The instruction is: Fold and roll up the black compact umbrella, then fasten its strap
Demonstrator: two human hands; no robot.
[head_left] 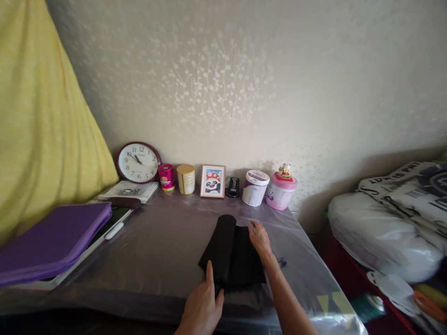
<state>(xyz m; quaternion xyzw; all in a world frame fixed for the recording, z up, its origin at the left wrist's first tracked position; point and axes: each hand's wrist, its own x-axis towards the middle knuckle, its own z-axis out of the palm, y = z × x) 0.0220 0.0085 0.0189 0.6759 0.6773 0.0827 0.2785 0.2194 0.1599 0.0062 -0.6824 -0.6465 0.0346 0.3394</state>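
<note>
A black sheet-like item (pixel 240 260) lies on the table, its left part curled over into a thick fold and its right part flat. At its near left end, my left hand (pixel 202 304) has the index finger along the fold and the thumb on the other side, gripping the edge. My right hand (pixel 260 238) rests on the far right edge with its fingers stretched out; their undersides are hidden. Beside my right forearm is a small dark object (pixel 281 262), too small to name.
Along the wall stand a clock (pixel 138 162), a pink can (pixel 166 177), a yellow-lidded tin (pixel 186 179), a framed panda picture (pixel 213 181), a small black device (pixel 233 187) and two tubs (pixel 254 188). A purple folder (pixel 56 237) lies left. Bagged bedding (pixel 380 232) sits right.
</note>
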